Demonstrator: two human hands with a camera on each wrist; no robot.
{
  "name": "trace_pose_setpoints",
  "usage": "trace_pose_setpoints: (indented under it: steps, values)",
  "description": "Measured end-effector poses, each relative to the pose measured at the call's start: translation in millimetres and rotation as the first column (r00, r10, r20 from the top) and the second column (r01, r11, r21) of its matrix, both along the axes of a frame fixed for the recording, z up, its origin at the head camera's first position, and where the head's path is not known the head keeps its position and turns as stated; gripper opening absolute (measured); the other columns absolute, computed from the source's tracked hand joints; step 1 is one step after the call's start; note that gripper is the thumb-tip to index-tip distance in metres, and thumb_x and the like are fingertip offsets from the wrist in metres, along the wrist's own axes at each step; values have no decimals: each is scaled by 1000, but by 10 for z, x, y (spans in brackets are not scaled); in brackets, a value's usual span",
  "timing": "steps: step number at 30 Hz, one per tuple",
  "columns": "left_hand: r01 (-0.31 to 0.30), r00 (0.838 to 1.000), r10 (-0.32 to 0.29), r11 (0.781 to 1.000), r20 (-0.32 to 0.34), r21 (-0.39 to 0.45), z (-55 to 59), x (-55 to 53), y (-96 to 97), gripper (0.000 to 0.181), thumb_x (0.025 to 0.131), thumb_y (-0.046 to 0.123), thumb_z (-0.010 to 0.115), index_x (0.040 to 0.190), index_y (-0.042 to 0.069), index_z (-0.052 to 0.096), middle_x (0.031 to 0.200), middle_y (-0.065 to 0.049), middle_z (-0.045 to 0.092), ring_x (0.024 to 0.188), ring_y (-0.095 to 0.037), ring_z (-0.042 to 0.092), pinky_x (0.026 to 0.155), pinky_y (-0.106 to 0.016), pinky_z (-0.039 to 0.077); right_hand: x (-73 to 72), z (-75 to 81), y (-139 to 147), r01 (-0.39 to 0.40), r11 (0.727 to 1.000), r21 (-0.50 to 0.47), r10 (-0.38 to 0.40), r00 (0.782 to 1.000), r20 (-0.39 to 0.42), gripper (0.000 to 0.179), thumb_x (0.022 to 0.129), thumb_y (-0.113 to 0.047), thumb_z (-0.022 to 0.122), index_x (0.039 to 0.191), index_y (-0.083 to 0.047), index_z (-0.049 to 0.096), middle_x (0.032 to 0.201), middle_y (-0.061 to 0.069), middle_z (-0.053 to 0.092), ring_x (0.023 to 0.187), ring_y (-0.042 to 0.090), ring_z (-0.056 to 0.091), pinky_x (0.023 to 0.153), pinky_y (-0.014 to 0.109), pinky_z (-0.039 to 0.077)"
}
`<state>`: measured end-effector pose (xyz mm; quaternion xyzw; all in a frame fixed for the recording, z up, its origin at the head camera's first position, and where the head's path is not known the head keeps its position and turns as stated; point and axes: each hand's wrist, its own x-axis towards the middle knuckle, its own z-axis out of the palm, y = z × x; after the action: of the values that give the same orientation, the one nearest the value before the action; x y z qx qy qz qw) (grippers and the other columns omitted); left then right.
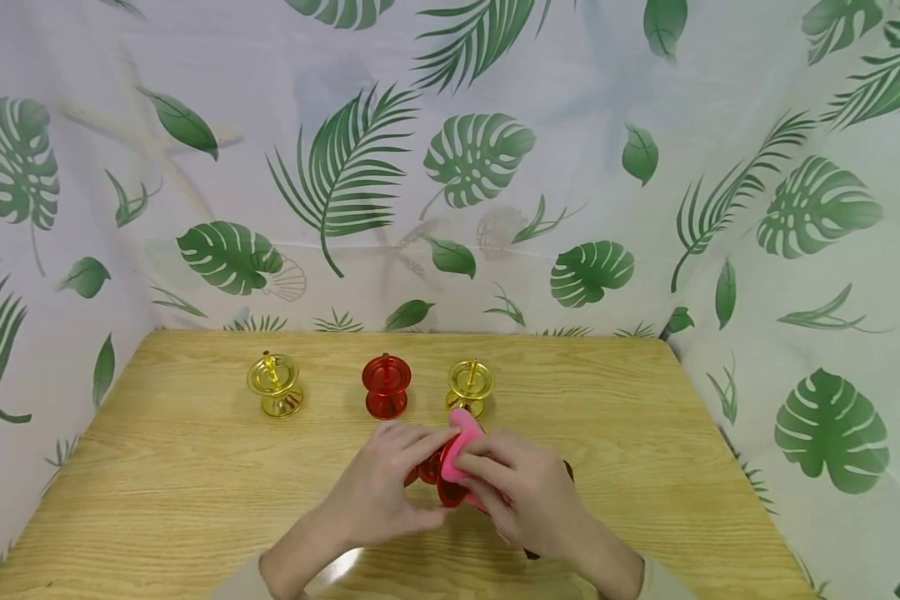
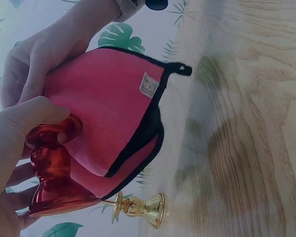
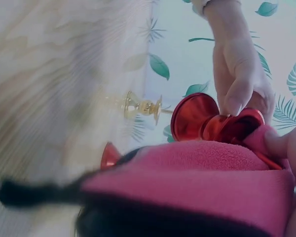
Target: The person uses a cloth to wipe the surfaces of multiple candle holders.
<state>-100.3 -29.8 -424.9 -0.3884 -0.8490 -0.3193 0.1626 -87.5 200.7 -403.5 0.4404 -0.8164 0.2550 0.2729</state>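
Note:
Over the table my left hand [image 1: 378,487] grips a shiny red candle holder [image 2: 54,170], tilted on its side. Its thumb lies at one rim in the left wrist view. My right hand [image 1: 531,496] pinches a pink cloth [image 2: 111,106] with dark edging, a white label and a hanging loop. In the right wrist view, part of the cloth [image 3: 202,159] is tucked into the holder's dish, under the right thumb. The rest of the cloth hangs down loosely. In the head view the hands and cloth hide much of the holder.
Behind the hands stand a gold candle holder [image 1: 279,390] at left, a red one [image 1: 386,387] in the middle and another gold one [image 1: 470,382] at right, all upright on the wooden table [image 1: 180,475]. White leaf-patterned fabric [image 1: 390,67] encloses the back and sides.

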Motion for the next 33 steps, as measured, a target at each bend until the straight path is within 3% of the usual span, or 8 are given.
trace_pose_setpoints:
  steps: [4,7,13,18,23,30,33]
  values:
    - [25,999,-24,999,22,-31,11,-1,-19,82,66,33,99,139,15,66,118,4,76,107,-15,69,96,-38,52,-20,-28,24,-34,997,73,44,990,-131,32,111,-21,49,103,-14,79,102,-1,74,86,14,68,74,24,60]
    - [31,999,-30,998,20,-52,17,-4,-26,83,65,33,99,140,15,66,119,4,76,107,-15,69,95,-37,51,-22,-35,25,-41,996,77,52,988,-146,33,111,-21,48,103,-14,79,101,-1,74,84,13,67,72,23,60]
    - [16,1000,-16,998,6,-67,-4,5,-7,83,67,35,98,140,15,65,116,5,76,106,-14,69,95,-36,52,32,-19,7,32,999,41,-30,998,-48,27,107,-28,61,102,-10,80,97,0,74,81,11,71,68,20,59]
    - [-1,1000,0,998,-17,-69,-57,24,13,83,66,36,98,140,16,66,111,6,76,101,-12,68,95,-35,52,61,-5,-18,80,997,-4,-79,993,83,8,94,-14,80,100,-9,79,93,-1,72,73,4,66,65,12,54]
    - [-3,1000,1,999,-25,-53,-87,23,1,81,67,38,97,138,17,67,110,8,75,98,-10,67,94,-34,52,81,14,8,75,996,-56,-67,988,138,16,86,-6,84,101,-12,79,92,-4,71,70,2,61,64,8,48]
    - [-36,999,37,999,21,-20,-80,9,-101,84,64,35,99,139,16,66,110,7,77,104,-12,69,97,-39,53,151,105,141,71,989,-130,-47,982,184,9,100,-16,72,104,-11,78,95,-1,73,70,3,58,64,8,48]
    - [-51,995,51,999,81,9,-64,14,-133,82,66,34,99,139,15,66,118,6,78,111,-13,70,98,-40,53,154,106,201,89,978,-187,-43,971,234,9,97,-10,75,106,-10,78,97,1,74,72,3,61,65,8,49]
